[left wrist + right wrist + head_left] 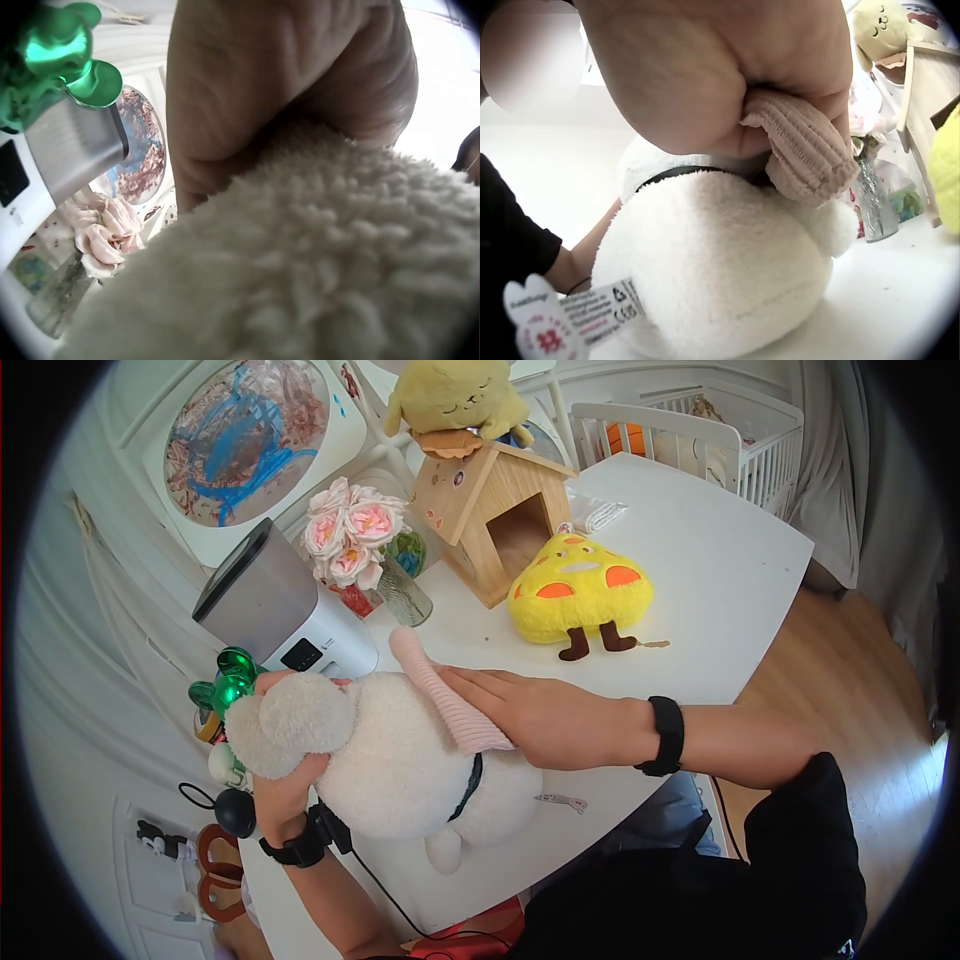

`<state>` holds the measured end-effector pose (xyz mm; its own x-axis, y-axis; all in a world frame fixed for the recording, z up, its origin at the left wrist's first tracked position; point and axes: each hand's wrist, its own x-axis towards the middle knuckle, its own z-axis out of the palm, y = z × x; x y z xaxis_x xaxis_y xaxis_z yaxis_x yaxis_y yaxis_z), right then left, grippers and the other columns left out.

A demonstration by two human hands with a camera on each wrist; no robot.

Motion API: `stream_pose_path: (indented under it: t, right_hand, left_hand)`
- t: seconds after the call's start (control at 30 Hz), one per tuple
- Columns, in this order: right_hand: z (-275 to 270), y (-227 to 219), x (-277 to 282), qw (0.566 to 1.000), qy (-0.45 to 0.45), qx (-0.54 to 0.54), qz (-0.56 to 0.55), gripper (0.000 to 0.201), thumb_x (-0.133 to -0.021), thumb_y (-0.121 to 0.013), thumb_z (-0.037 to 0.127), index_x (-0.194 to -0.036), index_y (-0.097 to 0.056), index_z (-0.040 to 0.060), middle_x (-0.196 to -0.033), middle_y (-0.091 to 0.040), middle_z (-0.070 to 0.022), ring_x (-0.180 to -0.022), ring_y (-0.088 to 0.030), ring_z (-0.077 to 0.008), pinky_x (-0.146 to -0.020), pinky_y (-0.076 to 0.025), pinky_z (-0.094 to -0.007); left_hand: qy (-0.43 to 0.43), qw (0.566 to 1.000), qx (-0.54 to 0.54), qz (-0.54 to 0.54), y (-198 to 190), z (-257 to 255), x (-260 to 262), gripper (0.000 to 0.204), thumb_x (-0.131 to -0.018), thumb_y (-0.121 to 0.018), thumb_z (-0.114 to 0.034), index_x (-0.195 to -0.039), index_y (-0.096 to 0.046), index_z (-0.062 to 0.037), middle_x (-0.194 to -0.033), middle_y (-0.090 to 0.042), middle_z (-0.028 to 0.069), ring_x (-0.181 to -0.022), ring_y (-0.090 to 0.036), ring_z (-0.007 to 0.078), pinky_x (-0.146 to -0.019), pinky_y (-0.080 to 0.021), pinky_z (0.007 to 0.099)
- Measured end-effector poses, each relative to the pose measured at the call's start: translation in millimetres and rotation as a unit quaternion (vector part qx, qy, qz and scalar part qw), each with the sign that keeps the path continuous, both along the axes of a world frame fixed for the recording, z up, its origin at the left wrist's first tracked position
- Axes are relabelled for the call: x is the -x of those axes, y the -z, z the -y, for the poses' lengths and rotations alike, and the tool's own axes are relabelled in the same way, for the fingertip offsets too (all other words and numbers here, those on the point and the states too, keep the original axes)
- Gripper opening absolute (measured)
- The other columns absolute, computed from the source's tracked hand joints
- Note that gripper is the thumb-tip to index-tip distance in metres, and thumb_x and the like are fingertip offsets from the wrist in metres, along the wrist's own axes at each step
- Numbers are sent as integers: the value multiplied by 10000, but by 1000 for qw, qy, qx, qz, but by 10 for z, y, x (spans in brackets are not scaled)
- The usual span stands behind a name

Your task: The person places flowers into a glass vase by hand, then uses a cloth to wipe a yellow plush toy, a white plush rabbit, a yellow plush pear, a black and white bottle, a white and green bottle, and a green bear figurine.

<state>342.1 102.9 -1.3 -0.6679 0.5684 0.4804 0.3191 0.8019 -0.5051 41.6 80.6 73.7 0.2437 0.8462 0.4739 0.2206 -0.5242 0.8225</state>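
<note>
A white fluffy plush toy [395, 760] lies on its side over the table, a dark band [470, 785] round its neck. My left hand [285, 797] grips its head end, fingers curled round the fluffy ears [305, 715]; in the left wrist view, white plush [315, 262] fills the space below the palm. A pink ribbed knit piece [450, 705] lies along the toy's upper side. My right hand [570, 720] holds it from above, and in the right wrist view its bunched end [806, 150] comes out between thumb and fingers. A paper tag [585, 319] hangs from the toy.
A yellow plush [580, 595] with brown legs sits to the right of a wooden house [490, 510] topped by another plush [455, 400]. Pink roses [355, 530] in a glass vase, a grey-white appliance [290, 610] and a shiny green ornament [235, 670] stand at the left.
</note>
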Motion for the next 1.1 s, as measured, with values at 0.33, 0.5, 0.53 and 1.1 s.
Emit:
stream_pose_path:
  t: [0.33, 0.5, 0.53, 1.1]
  right_hand:
    - [165, -129, -539, 913, 116, 89, 381, 479, -772, -606, -21, -1249, -641, -33, -1165, -679, -197, -1134, -645, -363, -919, -542, -421]
    - [352, -622, -626, 972, 211, 99, 42, 586, -686, -607, -87, -1269, -627, -26, -1138, -677, -236, -1031, -670, -396, -849, -547, -411]
    - [385, -644, -588, 980, 189, 27, -57, 644, -683, -621, -88, -1322, -591, -12, -1234, -637, -235, -1087, -647, -404, -892, -534, -424]
    - [1026, 39, -441, 959, -125, -75, 244, 486, -850, -584, 174, -1310, -600, 18, -1402, -544, -157, -1423, -402, -352, -1117, -399, -526]
  left_hand:
    - [4, 999, -35, 11, -5, 32, -2, 742, -706, -752, -100, -1373, -433, -40, -1211, -668, 139, -1213, -632, 291, -1090, -448, 427]
    - [-91, 995, -21, -41, 22, 92, 32, 481, -792, -659, -62, -1267, -606, -6, -1161, -691, 109, -1147, -649, 263, -1019, -478, 385]
    - [-106, 993, -19, -43, 21, 86, 27, 430, -821, -639, -64, -1246, -634, 2, -1155, -698, 102, -1134, -650, 250, -997, -483, 365]
    - [-184, 979, 37, -81, 41, -108, 9, 491, -804, -702, -102, -1261, -571, 18, -1172, -668, 107, -1076, -642, 240, -944, -495, 363]
